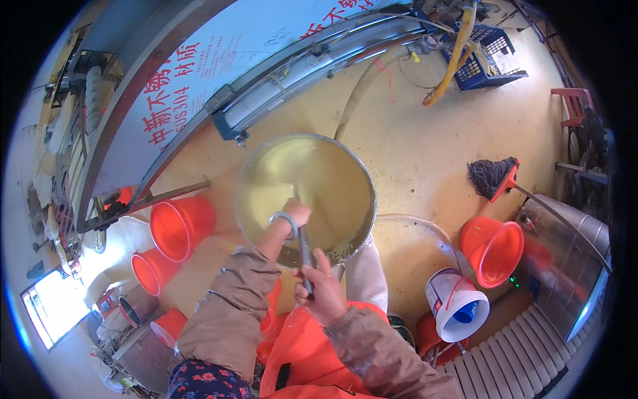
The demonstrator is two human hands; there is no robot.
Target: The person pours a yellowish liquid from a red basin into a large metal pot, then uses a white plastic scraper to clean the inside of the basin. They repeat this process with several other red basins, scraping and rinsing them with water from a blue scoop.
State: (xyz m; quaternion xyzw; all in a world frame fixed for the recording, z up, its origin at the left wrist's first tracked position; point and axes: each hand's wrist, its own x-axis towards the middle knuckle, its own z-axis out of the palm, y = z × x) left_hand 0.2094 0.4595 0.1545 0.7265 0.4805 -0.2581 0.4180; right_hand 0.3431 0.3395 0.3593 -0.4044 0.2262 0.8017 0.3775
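Observation:
A large round metal pot (370,186) stands in front of me, holding a pale yellow liquid (332,199). Both of my hands are closed around the long dark handle (304,247) of a tool that slants down into the pot. My left hand (296,211), with a pale bracelet at its wrist, grips lower on the handle, over the liquid. Nearer to me, my right hand (321,287) holds the handle's upper end by the pot's near rim. The tool's far end is in the liquid and blurred, so its kind cannot be made out.
Red buckets (174,229) stand on the left, and another red bucket (495,253) lies tilted at right. Beside it is a white bucket (455,302) with something blue inside. A mop (493,178), a blue crate (488,63), hoses (362,93) and a large metal machine (219,60) surround the floor.

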